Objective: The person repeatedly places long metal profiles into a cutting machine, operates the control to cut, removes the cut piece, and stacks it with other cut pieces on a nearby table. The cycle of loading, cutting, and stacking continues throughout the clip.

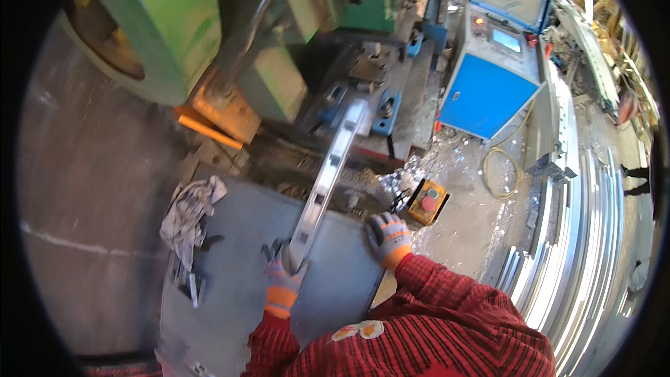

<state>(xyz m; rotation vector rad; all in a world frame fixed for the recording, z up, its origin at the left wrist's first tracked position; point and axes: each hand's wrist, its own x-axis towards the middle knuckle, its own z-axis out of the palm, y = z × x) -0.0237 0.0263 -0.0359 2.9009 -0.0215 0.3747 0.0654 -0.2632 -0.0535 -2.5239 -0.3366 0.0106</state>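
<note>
Nearest the lens I see a red striped sleeve filling the lower edge of the head view, and both gloved hands come out of it onto a grey metal table.

I take the table as my landmark. On its top, near the middle, the left hand wears a grey and orange glove and is wrapped around the near end of a long silver metal strip; its fingers curl over that end, so I read it as gripping the strip. From the table the strip runs up and away, its far end lying on the bed of a green press machine that stands just beyond the table's far edge. Slots show along the strip's length.

At the table's right edge I see the right hand, fingers spread and lying flat on the corner, holding nothing.

On the table's left side a crumpled grey rag is draped. Just off the right corner a yellow pedal box with a red button sits on the floor, among metal scraps. Farther right of the table stands a blue control cabinet, and long silver profiles lie stacked along the floor, well apart from the table.
</note>
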